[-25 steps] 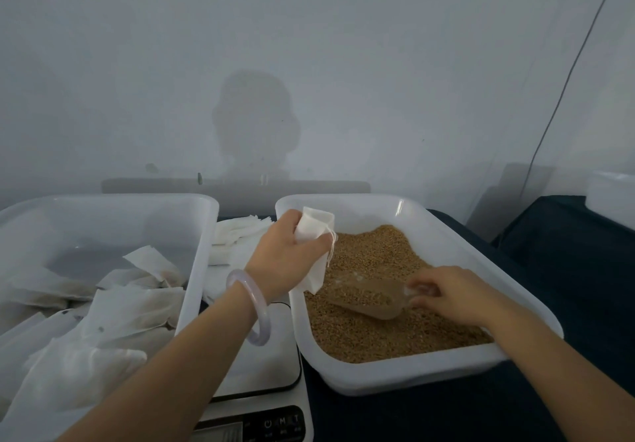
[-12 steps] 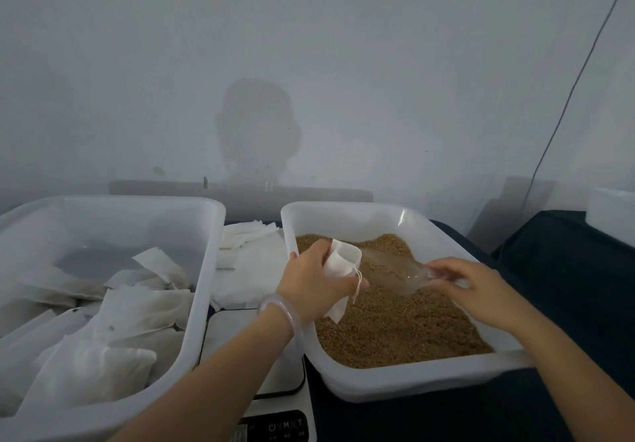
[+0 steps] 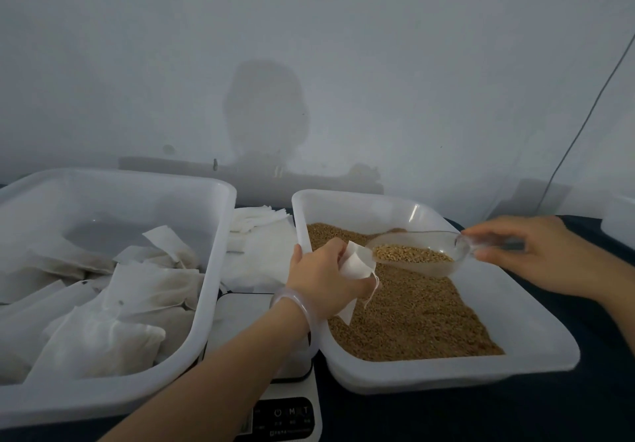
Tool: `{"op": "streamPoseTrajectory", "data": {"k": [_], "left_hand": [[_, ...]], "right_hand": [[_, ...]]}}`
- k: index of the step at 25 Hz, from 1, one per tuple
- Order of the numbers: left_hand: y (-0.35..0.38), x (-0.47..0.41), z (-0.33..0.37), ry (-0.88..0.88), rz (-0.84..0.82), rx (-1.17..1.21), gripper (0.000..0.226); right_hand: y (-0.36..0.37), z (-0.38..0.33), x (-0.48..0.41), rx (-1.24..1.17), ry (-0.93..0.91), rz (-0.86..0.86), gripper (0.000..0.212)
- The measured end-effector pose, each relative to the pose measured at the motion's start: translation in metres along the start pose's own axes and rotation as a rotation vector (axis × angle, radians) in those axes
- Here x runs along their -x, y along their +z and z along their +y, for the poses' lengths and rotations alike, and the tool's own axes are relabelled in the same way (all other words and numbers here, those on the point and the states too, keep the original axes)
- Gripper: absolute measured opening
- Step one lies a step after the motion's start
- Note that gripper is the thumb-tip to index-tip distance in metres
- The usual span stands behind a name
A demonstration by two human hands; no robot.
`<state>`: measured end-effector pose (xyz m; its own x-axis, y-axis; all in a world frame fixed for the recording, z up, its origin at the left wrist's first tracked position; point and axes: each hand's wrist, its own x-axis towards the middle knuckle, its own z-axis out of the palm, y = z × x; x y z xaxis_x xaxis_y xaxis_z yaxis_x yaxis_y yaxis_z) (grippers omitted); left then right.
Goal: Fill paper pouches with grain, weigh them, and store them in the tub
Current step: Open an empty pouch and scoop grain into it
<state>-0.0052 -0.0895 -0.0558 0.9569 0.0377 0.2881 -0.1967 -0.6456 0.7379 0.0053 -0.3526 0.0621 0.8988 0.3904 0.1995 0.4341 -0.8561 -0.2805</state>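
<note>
Loaded scoop (image 3: 415, 254) now at pouch (image 3: 355, 263) mouth

Left hand (image 3: 323, 269) grips pouch (image 3: 357, 260); right hand (image 3: 525, 252) holds grain-filled scoop (image 3: 417, 252) at its mouth.

Bare forearms (image 3: 220, 369) — translucent bangle (image 3: 299, 300), left wrist

The scale (image 3: 288, 414) at 6 o'clock lies mostly under the left forearm (image 3: 220, 366) and the storage tub (image 3: 103, 180), and its button labels are too small to read. That tub runs off the frame at 9 o'clock. The left hand (image 3: 323, 269) covers the middle of the pouch (image 3: 355, 261). The right hand (image 3: 525, 252) hides most of the handle of the scoop (image 3: 415, 252).
</note>
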Motion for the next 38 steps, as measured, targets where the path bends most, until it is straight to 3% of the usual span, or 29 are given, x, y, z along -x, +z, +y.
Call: {"op": "streamPoseTrajectory", "data": {"k": [8,12,22,31,38], "left_hand": [[0.0,0.002,-0.001,0.064,0.016,-0.073,0.04],[-0.004,0.004,0.004,0.084,-0.008,-0.139,0.053],[-0.003,0.003,0.004,0.116,-0.058,-0.258,0.054],[-0.003,0.002,0.005,0.104,-0.072,-0.325,0.052],[-0.002,0.001,0.004,0.087,-0.071,-0.261,0.048]], "right_hand": [[0.002,-0.013,-0.009,0.115,-0.05,-0.069,0.03],[0.001,-0.017,-0.013,0.134,-0.064,-0.108,0.031],[-0.007,-0.046,-0.034,0.526,-0.231,-0.035,0.032],[-0.008,-0.055,-0.034,0.56,-0.23,-0.033,0.033],[-0.006,-0.036,-0.024,0.374,-0.174,-0.067,0.039]]}}
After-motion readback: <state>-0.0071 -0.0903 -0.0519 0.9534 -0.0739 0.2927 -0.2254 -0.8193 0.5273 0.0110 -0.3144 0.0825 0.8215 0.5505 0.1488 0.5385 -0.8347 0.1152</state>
